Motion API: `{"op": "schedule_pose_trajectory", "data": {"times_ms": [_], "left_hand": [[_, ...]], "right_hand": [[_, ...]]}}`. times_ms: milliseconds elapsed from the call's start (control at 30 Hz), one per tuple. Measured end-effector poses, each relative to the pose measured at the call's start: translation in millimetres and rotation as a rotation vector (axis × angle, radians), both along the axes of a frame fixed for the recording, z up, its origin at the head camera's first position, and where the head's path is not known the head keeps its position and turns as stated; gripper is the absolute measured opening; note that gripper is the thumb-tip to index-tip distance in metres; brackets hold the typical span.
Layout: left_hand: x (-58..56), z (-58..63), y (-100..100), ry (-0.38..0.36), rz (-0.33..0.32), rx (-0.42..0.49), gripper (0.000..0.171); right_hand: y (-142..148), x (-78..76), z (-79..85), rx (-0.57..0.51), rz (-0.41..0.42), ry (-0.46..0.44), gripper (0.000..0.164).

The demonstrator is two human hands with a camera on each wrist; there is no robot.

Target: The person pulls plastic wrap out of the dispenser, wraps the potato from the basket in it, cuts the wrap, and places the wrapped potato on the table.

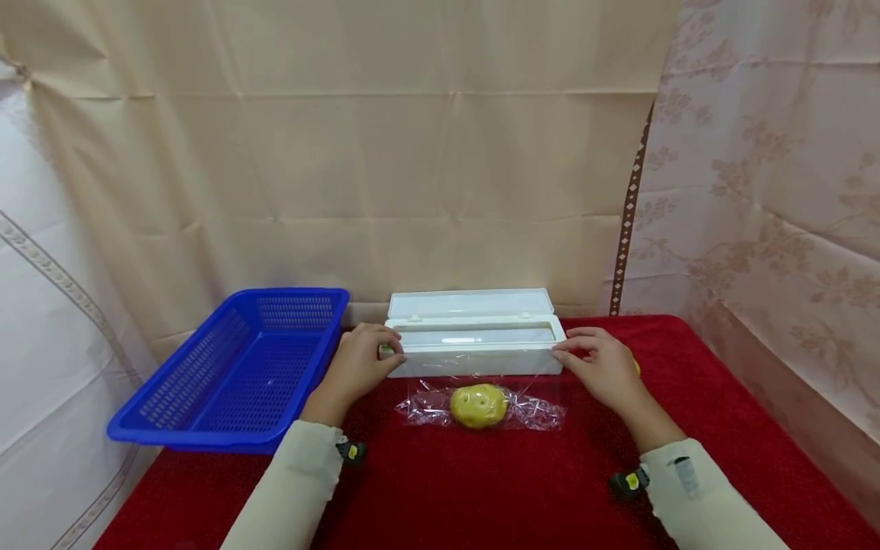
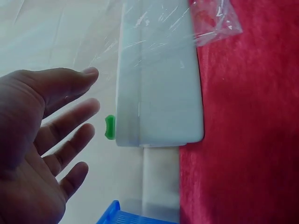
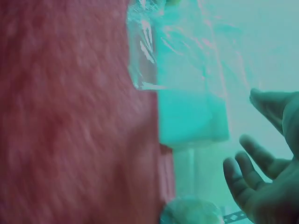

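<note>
A white plastic wrap dispenser (image 1: 474, 359) lies lengthwise near the back of the table, its lid (image 1: 470, 303) raised. Clear plastic wrap (image 1: 426, 405) stretches from in front of the dispenser up over its face, around a yellow potato (image 1: 479, 405). My left hand (image 1: 360, 359) is at the dispenser's left end, thumb and index finger pinching the film's edge. At the other end my right hand (image 1: 605, 367) pinches the film between thumb and index finger. Both hands' other fingers are loosely bent. A green end piece (image 2: 110, 127) protrudes from the dispenser.
A blue plastic basket (image 1: 206, 437) stands to the left, close to my left forearm. Behind my right hand, a round wrapped item (image 3: 191, 212) is partly visible. Red cloth (image 1: 495, 489) covers the table, and a beige curtain (image 1: 412, 153) hangs behind it.
</note>
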State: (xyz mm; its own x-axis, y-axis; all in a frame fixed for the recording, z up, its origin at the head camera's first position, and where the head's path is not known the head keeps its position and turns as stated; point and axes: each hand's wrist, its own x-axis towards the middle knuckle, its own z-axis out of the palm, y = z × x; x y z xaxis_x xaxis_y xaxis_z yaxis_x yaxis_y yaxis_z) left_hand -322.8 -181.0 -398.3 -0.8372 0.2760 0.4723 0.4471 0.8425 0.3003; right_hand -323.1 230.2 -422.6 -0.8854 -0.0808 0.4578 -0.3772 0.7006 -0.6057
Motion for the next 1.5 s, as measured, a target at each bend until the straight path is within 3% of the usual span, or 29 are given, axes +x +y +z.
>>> {"op": "schedule_pose_trajectory", "data": {"times_ms": [200,400,633,800,1000,1133,1267,1400,1500], "left_hand": [[8.2,3.0,-3,0.024,-0.06,-0.036,0.011],[20.9,4.9,-5,-0.001,-0.091,-0.106,0.011],[32.8,0.3,-12,0.101,-0.119,-0.246,0.01],[37.1,-5.4,-15,0.109,-0.11,-0.325,0.008],[38.7,-15.6,-16,0.21,-0.167,-0.408,0.004],[36.8,-23.3,-15,0.307,-0.196,-0.437,0.007],[34.8,-29.2,-12,0.353,-0.197,-0.468,0.011],[35.0,-31.1,-12,0.323,-0.19,-0.459,0.012],[36.8,-28.6,-14,0.242,-0.163,-0.413,0.01]], "right_hand": [[12,11.2,12.6,0.042,0.092,-0.106,0.012],[18,25.0,11.9,0.06,0.237,-0.146,0.006],[25,39.3,7.9,0.15,0.378,-0.172,0.013],[27,41.6,1.1,0.266,0.438,-0.13,0.014],[24,39.3,-5.4,0.364,0.459,-0.058,0.014],[19,35.4,-8.7,0.417,0.444,-0.075,0.015],[15,32.5,-10.6,0.44,0.428,-0.105,0.014],[12,33.2,-9.5,0.449,0.42,-0.114,0.014],[11,34.6,-8.0,0.457,0.409,-0.097,0.016]]}}
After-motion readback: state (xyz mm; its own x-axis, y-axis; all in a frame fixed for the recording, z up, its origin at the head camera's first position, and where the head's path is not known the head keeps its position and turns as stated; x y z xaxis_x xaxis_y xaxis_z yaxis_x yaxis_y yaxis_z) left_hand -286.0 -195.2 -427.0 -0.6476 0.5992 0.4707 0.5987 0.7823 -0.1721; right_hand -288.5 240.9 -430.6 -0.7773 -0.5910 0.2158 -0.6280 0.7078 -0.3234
